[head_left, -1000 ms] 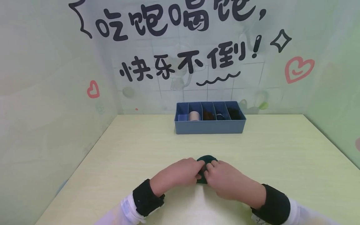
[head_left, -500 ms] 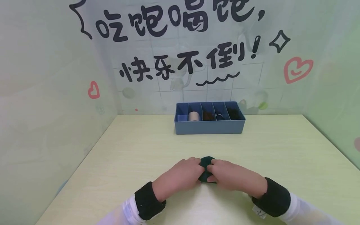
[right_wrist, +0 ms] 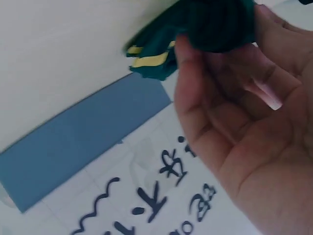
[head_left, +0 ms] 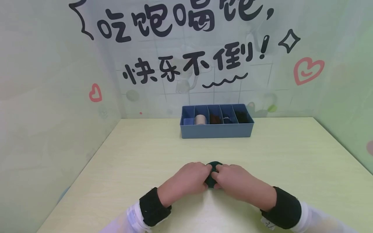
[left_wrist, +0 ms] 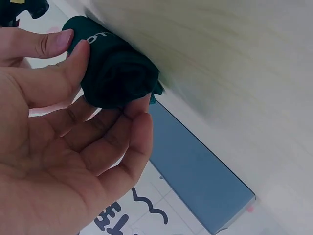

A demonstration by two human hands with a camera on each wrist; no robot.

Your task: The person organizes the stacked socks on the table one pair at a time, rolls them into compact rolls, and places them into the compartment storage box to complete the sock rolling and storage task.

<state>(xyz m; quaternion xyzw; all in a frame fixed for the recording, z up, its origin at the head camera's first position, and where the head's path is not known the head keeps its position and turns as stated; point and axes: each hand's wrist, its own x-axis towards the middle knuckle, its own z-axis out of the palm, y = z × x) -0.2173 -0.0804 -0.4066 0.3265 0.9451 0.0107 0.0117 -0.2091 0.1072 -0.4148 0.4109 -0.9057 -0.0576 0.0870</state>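
Note:
A dark green rolled-up sock (head_left: 211, 182) lies on the table between both hands. In the left wrist view the roll's spiral end and pale lettering show on the sock (left_wrist: 117, 73). My left hand (head_left: 189, 178) grips its left end, thumb on the near side and fingers curled beneath. From the other end my right hand (head_left: 239, 182) holds it, fingers bent around the roll. A loose flap with yellow stripes (right_wrist: 150, 60) sticks out past the right fingertips in the right wrist view. The hands partly cover the sock in the head view.
Behind the hands stands a blue divided box (head_left: 217, 131) near the back wall. Its compartments hold a pale pink roll (head_left: 200, 119), a brown item (head_left: 215, 119), a navy item with white lettering and other dark items. Printed walls enclose the table's back and sides.
Both hands stay around the sock and shift their fingers along it. The sock looks more compact than a second ago, and the right hand has changed its hold.

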